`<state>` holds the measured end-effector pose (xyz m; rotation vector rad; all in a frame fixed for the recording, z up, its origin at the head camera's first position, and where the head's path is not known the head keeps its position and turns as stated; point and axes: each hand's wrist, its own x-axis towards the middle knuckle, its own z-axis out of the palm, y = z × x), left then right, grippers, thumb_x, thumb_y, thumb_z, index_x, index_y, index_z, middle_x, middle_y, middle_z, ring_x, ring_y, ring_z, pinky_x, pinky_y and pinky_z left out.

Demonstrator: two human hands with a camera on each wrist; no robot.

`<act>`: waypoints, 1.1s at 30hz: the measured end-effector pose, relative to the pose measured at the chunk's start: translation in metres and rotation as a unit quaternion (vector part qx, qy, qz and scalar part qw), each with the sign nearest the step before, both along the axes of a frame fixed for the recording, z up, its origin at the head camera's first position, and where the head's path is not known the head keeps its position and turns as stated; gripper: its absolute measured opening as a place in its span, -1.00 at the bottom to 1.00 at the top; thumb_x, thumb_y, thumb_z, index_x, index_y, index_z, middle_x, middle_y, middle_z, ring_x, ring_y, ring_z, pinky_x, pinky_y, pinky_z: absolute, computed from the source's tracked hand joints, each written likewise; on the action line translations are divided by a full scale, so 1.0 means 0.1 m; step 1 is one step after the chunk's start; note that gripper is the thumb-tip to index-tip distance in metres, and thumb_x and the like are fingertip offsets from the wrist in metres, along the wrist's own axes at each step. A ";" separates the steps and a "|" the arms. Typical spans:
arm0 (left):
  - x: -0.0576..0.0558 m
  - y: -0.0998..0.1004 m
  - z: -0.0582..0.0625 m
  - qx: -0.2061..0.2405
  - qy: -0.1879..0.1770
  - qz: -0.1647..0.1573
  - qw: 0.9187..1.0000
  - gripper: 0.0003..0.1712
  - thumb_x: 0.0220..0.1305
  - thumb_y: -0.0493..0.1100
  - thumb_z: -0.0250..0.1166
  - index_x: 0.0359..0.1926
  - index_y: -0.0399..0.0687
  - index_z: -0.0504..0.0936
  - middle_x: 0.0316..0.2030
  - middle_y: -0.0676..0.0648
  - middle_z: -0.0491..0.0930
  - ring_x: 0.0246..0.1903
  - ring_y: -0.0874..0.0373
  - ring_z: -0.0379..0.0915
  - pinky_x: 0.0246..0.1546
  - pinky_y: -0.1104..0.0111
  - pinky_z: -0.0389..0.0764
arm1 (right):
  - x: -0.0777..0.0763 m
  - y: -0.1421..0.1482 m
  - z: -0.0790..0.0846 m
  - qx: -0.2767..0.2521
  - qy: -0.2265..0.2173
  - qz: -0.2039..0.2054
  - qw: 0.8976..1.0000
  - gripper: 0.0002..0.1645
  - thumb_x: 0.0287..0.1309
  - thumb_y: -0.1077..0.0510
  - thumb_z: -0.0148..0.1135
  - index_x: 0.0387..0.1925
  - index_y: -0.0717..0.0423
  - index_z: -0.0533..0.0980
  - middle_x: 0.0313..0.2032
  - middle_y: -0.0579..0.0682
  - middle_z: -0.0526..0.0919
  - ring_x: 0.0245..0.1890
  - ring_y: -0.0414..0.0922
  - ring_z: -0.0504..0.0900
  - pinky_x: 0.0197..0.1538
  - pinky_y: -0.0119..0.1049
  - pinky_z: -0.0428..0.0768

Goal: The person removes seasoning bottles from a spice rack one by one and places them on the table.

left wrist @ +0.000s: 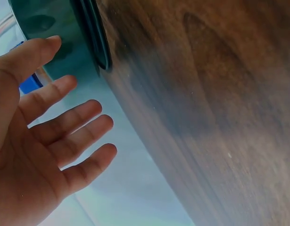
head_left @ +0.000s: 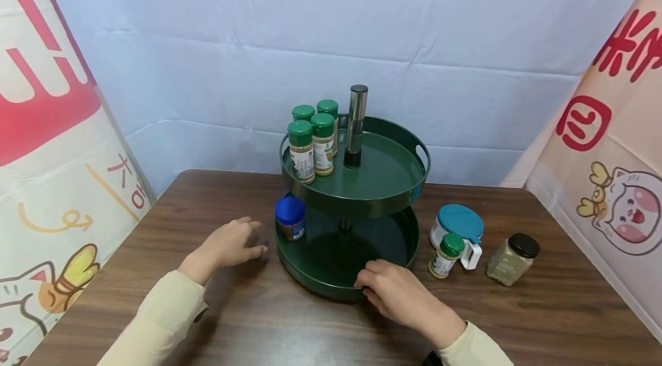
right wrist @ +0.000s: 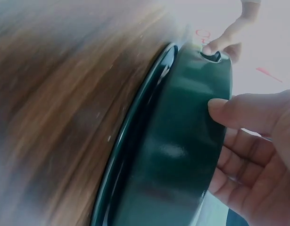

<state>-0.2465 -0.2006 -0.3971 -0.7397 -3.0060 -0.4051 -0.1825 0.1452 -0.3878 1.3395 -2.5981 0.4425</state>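
A two-tier dark green turntable rack stands on the table, with an upper tray [head_left: 383, 176] and a lower tray [head_left: 315, 282] around a metal post [head_left: 357, 119]. My right hand [head_left: 398, 297] pinches the front rim of the lower tray, the thumb on the outer wall [right wrist: 182, 136] and the other fingers behind it. Left of the rack, my left hand [head_left: 230, 248] is spread with relaxed fingers and holds nothing; its palm shows in the left wrist view. A blue-capped jar [head_left: 291, 216] sits at the left side of the lower tray. Several green-capped spice bottles [head_left: 301, 153] are grouped on the upper tray's left.
Right of the rack stand a white container with a teal lid [head_left: 460, 222], a small green-capped bottle [head_left: 443, 259] and a black-lidded square jar [head_left: 512, 259]. The wooden table [head_left: 233, 320] ends at a pale cloth backdrop [head_left: 233, 84]; printed cloths hang at both sides.
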 end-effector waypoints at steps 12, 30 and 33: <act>0.20 0.11 -0.08 -0.010 0.002 -0.026 1.000 -0.42 0.08 0.02 0.29 0.00 -0.33 0.51 -0.02 -0.35 0.48 -0.10 -0.12 0.45 -0.13 -0.01 0.54 | -0.07 0.32 -0.04 -0.036 0.024 0.001 0.999 -0.73 -0.18 0.38 0.35 -0.42 -0.01 0.56 -0.41 -0.16 0.48 -0.36 -0.24 0.49 -0.39 -0.44 0.58; 0.52 0.40 -0.05 -0.015 0.031 -0.111 0.993 -0.59 0.02 0.01 0.32 -0.14 -0.14 0.59 -0.26 -0.08 0.53 -0.38 0.12 0.46 -0.42 0.20 0.60 | -0.24 0.69 -0.04 -0.029 0.007 -0.056 0.998 -0.75 -0.18 0.42 0.32 -0.40 0.07 0.57 -0.23 0.09 0.59 -0.27 -0.06 0.57 -0.33 -0.27 0.63; 0.57 0.44 -0.04 -0.019 0.030 -0.118 0.992 -0.59 0.01 0.02 0.33 -0.15 -0.13 0.59 -0.28 -0.07 0.53 -0.39 0.14 0.45 -0.45 0.22 0.59 | -0.27 0.72 -0.04 -0.030 -0.001 -0.060 0.998 -0.75 -0.16 0.43 0.30 -0.38 0.10 0.56 -0.19 0.17 0.59 -0.27 -0.01 0.58 -0.35 -0.25 0.63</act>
